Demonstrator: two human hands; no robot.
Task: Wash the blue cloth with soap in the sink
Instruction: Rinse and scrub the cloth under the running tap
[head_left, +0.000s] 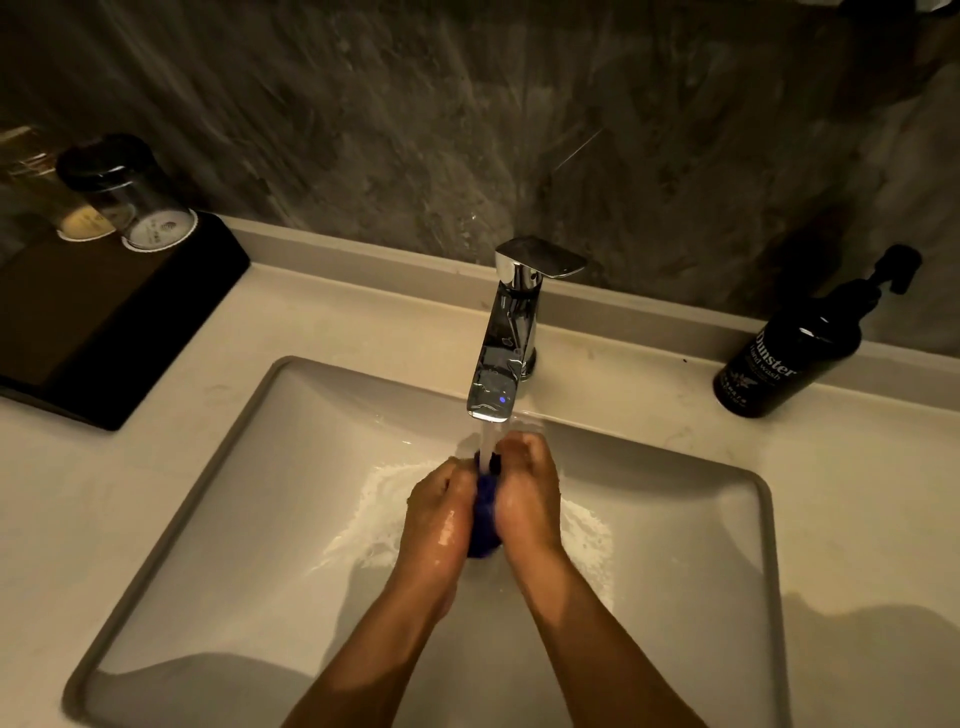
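- Head view: both hands over sink (249, 452) basin, pressed together around blue cloth (484, 519).
- Left hand (441, 512) and right hand (524, 493) gripping cloth between them, fingers curled in; skin wet.
- Cloth bunched into a wad, only a narrow strip visible between palms, directly under faucet (501, 358) spout.
- Water stream (487, 441) running, landing on top of cloth.
- White foam (374, 519) spread on basin floor around both hands.
- Black hand wash bottle (789, 353) on desk (857, 467), right of faucet, well apart from hands.
- Black tray (119, 322) at left rear of desk, two upside-down glasses (135, 202) on it.
- Grey stone-look wall (415, 114) behind.
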